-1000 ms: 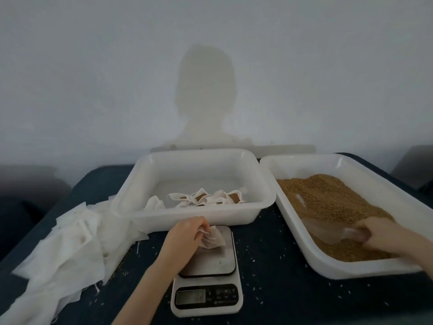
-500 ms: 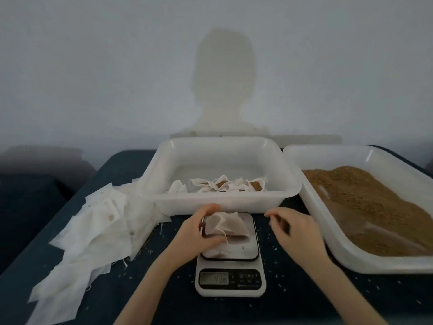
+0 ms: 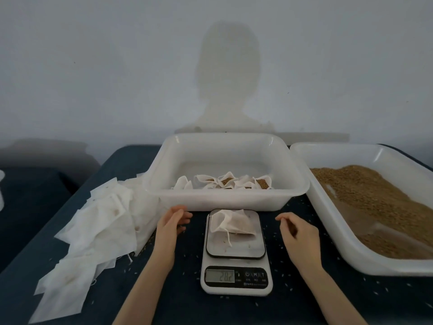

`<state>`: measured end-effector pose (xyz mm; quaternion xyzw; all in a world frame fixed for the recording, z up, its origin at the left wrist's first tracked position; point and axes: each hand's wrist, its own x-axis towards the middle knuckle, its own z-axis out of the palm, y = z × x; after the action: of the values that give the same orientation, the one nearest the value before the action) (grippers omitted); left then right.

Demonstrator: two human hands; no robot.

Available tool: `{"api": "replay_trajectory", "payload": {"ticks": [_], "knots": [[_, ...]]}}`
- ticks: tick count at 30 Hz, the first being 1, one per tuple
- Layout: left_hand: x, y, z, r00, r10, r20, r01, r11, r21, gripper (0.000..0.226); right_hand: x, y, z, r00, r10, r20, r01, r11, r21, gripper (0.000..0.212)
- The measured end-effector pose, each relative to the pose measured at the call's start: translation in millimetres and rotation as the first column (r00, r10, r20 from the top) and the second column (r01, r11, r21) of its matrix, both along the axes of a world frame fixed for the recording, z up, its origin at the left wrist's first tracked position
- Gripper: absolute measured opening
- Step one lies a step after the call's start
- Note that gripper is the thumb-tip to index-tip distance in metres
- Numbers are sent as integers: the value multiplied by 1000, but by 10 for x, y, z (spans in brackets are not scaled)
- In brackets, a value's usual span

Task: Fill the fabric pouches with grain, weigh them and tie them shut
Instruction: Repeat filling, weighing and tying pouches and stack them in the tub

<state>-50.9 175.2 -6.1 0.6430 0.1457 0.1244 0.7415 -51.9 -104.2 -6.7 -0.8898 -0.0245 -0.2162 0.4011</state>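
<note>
Empty pouches (image 3: 93, 231): a loose heap of white fabric is lying at the far left of the table, beside the left hand, probably so the next one is within easy reach.
Left hand (image 3: 173, 221): it is hovering just left of the scale with fingers loosely curled, grasping nothing and touching nothing, apparently so no weight is added to the reading.
Middle tub (image 3: 225, 202): this white tub is sitting directly beyond the scale and is holding several pouches with grain showing at their mouths, likely the collecting spot for weighed ones.
Filled pouch (image 3: 230, 222): it is lying on its side on the far part of the scale's platform, free of both hands, its drawstring trailing loose toward the near edge; it looks not yet tied.
Scale (image 3: 236, 275): its display is showing digits too blurred to read reliably.
Right hand (image 3: 297, 231): it is hovering just right of the scale, relaxed and holding nothing.
Grain tray (image 3: 328, 231): it is sitting at the far right, heaped with brown grain close to the right hand for scooping.
</note>
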Motion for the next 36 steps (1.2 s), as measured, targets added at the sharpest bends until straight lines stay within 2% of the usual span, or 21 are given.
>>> {"api": "replay_trajectory", "payload": {"ticks": [5,12,18,32,36], "knots": [[5,2,-52,1000,-8,-14,9,998,63,15,-8,11,-7,1000,2,-1,-2,999,-47,35],[33,40,-46,999,8,-39,-8,1000,-4,16,-15,6,-21,1000,3,-11,-4,997,-78,28],[23,25,-52,999,-30,-42,32,998,59,17,-10,11,-15,1000,10,-12,-11,995,-99,23],[50,28,-77,999,-19,-42,22,997,74,19,-17,-1,-36,1000,24,-3,-24,997,-79,26],[44,38,-78,999,-21,-44,23,998,59,19,-42,30,46,999,38,14,-38,999,-20,30]]}}
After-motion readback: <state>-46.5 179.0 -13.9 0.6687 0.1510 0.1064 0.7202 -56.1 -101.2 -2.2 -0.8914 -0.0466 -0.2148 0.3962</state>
